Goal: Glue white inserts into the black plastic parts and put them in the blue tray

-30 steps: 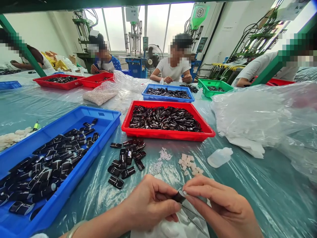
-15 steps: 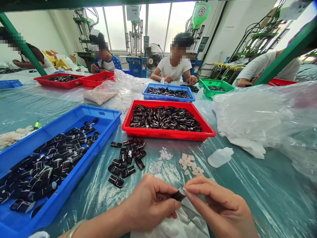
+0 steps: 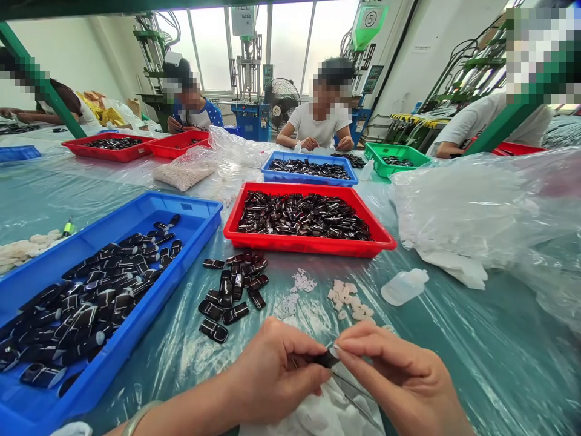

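Gripping black part (image 3: pixel 325 358) in left hand (image 3: pixel 276 370), thumb and fingers closed around it, above white cloth (image 3: pixel 313 419). Pinching at its pale end with right hand (image 3: pixel 399 372) (separate piece or not, can't tell). Probably mid-step on this one, not finished. Judging by pale ends showing, likely done in blue tray (image 3: pixel 190 212); likely left to do in loose pile (image 3: pixel 236 290) and full red tray (image 3: pixel 308 244).

Red tray (image 3: pixel 308 244) full of black pieces (image 3: pixel 299 215), on table (image 3: pixel 454 345). In front of red tray: left hand (image 3: pixel 276 375) gripping dark piece (image 3: pixel 325 358), right hand's (image 3: pixel 399 369) fingertips at its end. Large blue tray (image 3: pixel 190 257) left of red tray; bottle (image 3: pixel 403 287) front-right of it.
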